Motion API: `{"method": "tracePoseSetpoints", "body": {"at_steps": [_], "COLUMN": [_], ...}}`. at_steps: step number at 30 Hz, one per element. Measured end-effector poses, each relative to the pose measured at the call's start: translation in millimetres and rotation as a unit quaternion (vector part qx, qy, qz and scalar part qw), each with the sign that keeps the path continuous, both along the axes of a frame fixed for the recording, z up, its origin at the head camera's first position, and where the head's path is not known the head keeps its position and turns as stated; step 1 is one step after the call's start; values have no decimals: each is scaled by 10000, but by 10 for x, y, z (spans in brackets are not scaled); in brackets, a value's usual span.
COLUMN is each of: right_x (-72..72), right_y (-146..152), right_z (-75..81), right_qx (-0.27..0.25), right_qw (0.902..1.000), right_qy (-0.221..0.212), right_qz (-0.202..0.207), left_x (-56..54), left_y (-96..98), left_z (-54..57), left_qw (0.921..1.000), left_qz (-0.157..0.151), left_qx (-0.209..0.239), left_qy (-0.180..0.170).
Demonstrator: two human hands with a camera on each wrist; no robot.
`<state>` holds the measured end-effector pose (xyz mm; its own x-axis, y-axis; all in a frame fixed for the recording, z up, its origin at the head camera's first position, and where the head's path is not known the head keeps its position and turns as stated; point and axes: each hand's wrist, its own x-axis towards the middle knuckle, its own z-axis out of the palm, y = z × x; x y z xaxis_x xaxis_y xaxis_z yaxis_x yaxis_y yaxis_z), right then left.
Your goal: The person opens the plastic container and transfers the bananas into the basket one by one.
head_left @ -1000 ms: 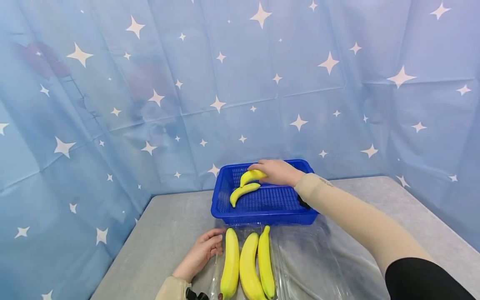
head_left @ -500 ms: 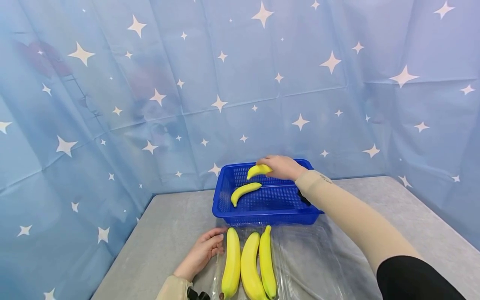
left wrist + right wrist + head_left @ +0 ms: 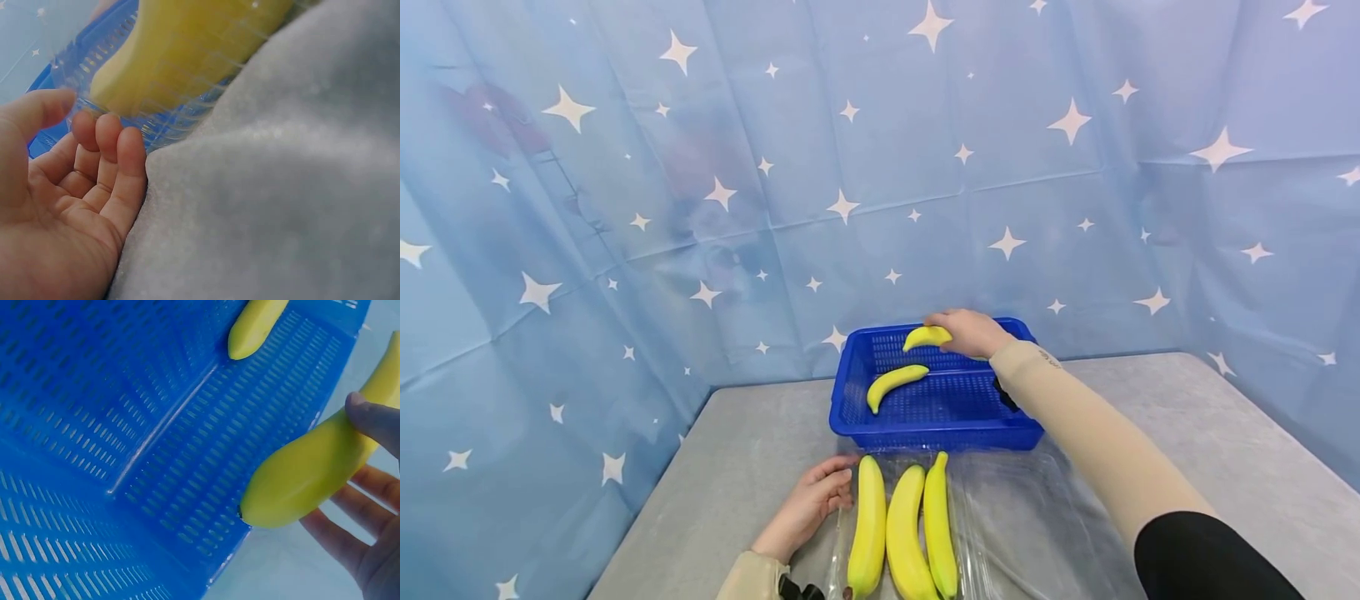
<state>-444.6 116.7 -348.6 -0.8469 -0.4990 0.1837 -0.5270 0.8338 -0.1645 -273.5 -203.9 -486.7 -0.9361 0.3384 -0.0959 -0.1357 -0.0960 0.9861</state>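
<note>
My right hand grips a yellow banana over the far side of the blue plastic basket. In the right wrist view the thumb lies on top of this banana, with fingers beneath. Another banana lies in the basket, towards the left. Nearer me, three larger bananas lie side by side in a clear plastic box: a left one, a middle one and a right one. My left hand rests at the box's far left corner, fingers loosely bent, fingertips right at its wall.
The clear box's see-through lid part spreads out to the right. A grey cloth-covered table lies beneath everything. Behind it hangs a blue curtain with white stars, close behind the basket.
My right hand has lifted the banana up and slightly right, away from the one lying in the basket. The left hand stays at the box corner. The head view has shifted slightly.
</note>
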Motion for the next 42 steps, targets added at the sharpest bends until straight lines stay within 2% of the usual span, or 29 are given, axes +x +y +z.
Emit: {"method": "tracePoseSetpoints", "body": {"at_steps": [9, 24, 35, 42], "right_x": [-61, -106, -142, -162], "right_y": [-21, -14, 48, 65], "right_z": [-59, -159, -236, -277], "right_qx": [153, 297, 379, 423], "right_qw": [9999, 9993, 9982, 9980], "right_qy": [28, 16, -149, -239], "right_qz": [23, -221, -445, -415], "left_x": [4, -9, -16, 0], "left_y": [5, -4, 17, 15], "left_z": [-3, -8, 2, 23], "left_qw": [10000, 10000, 10000, 10000], "left_qz": [3, 17, 22, 34], "left_qx": [17, 90, 46, 17], "left_qy": [-1, 11, 24, 27]}}
